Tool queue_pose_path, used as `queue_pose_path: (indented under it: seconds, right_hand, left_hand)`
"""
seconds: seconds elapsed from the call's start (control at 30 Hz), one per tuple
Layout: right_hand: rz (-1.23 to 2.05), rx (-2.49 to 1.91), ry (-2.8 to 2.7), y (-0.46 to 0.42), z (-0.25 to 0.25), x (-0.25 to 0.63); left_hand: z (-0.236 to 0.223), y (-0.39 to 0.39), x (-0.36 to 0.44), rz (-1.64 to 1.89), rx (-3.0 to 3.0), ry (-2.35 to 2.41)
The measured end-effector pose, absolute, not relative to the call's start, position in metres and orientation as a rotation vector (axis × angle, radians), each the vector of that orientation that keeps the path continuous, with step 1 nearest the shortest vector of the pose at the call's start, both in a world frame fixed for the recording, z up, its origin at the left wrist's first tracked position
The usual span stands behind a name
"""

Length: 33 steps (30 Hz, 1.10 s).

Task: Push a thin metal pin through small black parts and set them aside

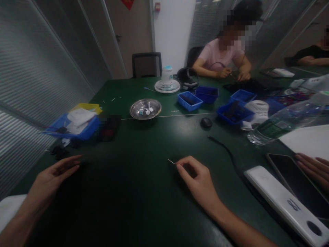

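My right hand (199, 180) hovers over the middle of the dark green table (133, 192). Its thumb and forefinger pinch one end of a thin, pale stick (171, 161), whose free end points left. At the left, my left hand (50, 178) is open with its fingers stretched out and nothing in them. Beyond that hand lie a small black clump (59, 152) and a blue basket (88, 133) holding white material. A metal bowl (145, 117) farther back contains small white pieces.
At right are a white power bank (277, 199) marked 18, a phone (295, 178), a black cable (227, 149), a water bottle (280, 125) and another person's hand (315, 168). A mouse (206, 122), blue trays (190, 104) and a fan (167, 84) stand farther back. A person (223, 58) sits opposite.
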State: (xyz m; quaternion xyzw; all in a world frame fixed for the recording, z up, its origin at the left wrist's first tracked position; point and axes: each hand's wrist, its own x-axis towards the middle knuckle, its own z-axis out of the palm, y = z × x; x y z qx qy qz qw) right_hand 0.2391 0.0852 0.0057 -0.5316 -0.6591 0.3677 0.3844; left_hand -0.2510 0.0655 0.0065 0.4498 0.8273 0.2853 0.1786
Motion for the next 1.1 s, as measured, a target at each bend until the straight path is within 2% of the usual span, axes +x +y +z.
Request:
queue_pose_path:
  seconds: [0.17, 0.43, 0.8, 1.1]
  right_hand:
    - [0.936, -1.357, -1.679, 0.086, 0.007, 0.239]
    - [0.932, -1.352, -1.689, 0.086, 0.007, 0.238]
    - [0.94, -1.348, -1.694, 0.085, 0.007, 0.239]
    - [0.951, -1.347, -1.685, 0.087, 0.01, 0.237]
  left_hand:
    - [0.008, 0.059, -0.247, 0.883, 1.144, 2.275]
    - [0.006, 0.054, -0.236, 0.87, 1.601, 2.312]
    - [-0.008, 0.047, -0.246, 0.642, 2.123, 2.438]
    - [-0.01, 0.048, -0.248, 0.558, 2.266, 2.411]
